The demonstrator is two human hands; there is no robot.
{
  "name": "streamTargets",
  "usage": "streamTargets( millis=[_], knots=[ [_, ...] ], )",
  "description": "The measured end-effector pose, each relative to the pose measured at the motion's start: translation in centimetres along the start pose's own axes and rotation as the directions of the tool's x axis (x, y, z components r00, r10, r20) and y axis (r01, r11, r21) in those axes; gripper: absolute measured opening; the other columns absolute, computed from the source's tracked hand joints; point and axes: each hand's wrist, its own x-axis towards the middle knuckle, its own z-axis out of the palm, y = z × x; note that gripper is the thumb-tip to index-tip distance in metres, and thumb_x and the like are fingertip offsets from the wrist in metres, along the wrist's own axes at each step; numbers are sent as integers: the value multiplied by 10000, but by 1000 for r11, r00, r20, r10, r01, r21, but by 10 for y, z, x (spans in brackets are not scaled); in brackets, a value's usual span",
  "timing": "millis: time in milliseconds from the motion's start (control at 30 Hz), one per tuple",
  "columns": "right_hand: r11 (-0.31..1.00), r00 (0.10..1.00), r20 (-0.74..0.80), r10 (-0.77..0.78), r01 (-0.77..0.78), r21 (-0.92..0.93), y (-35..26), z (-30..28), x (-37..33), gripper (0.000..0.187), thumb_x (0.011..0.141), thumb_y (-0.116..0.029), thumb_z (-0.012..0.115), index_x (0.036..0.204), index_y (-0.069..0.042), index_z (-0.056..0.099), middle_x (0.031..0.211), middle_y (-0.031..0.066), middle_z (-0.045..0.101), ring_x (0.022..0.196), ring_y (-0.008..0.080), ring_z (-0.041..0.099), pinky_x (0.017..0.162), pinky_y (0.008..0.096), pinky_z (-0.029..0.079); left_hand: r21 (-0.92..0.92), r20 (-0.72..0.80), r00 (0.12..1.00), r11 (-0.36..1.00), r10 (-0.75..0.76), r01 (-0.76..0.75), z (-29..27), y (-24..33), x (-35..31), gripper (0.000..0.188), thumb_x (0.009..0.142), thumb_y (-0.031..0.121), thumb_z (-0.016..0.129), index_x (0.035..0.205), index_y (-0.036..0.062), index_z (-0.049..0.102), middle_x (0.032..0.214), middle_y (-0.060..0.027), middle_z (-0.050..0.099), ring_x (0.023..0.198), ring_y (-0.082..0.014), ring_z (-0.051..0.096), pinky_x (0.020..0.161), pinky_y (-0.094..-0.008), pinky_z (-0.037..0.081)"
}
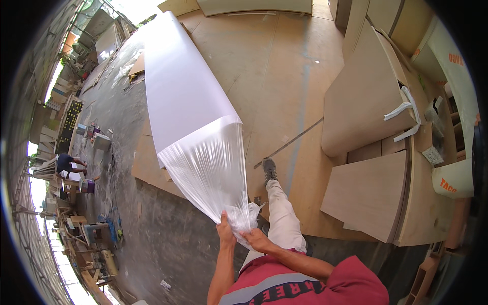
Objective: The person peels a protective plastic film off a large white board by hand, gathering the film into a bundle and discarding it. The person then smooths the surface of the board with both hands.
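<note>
A long white sheet [188, 84] stretches away from me toward the far left, lying on brown boards. From its near end a clear plastic film [208, 157] runs down to my hands, pulled tight into many creases. My left hand [225, 231] is closed on the bunched film at its left side. Close by on the right, my right hand [258, 240] grips the same gathered film. A loose crumpled wad of the film [243, 217] bulges between and above both hands.
Brown boards [274, 66] cover the floor ahead, with my shoe [270, 170] on them. Leaning panels [366, 96] and stacked boards [366, 193] stand at the right, beside wrapped rolls [452, 178]. Far left, another person [66, 163] bends among tools and a paint bucket [87, 186].
</note>
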Motion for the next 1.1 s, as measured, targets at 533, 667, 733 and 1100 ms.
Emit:
streamTargets(
  millis=[533,667,733,1100],
  knots=[
    [990,999,-17,-46,44,-131,-12,4,-30,553,1004,-426,561,891,106,656,701,199,609,683,239,593,655,433,469,-23,39,999,1000,-8,9,-4,8,-35,474,1053,318,523,1220,-121,586,1155,-171,669,989,-267,694,883,-413,578],
    [988,999,32,-8,13,-152,-19,3,-37,454,1041,-360,551,1004,66,705,767,76,643,714,151,547,670,356,469,-119,44,999,993,-7,12,-5,10,-40,457,1027,276,591,1224,-136,570,1157,-169,655,979,-271,685,877,-423,576],
    [995,999,35,-6,9,-101,-14,5,-37,426,1043,-334,554,1009,62,708,785,62,650,721,140,549,674,340,472,-132,67,997,990,-33,42,-3,13,-44,461,1026,274,593,1224,-142,567,1159,-173,654,981,-273,685,882,-426,575],
    [998,998,62,18,-15,-55,-5,12,-51,366,1056,-286,546,1077,46,697,849,34,652,746,102,555,676,303,476,-168,45,999,986,11,-4,-11,9,-61,478,1028,276,580,1244,-149,550,1180,-184,644,992,-278,681,885,-424,569]
  ],
)
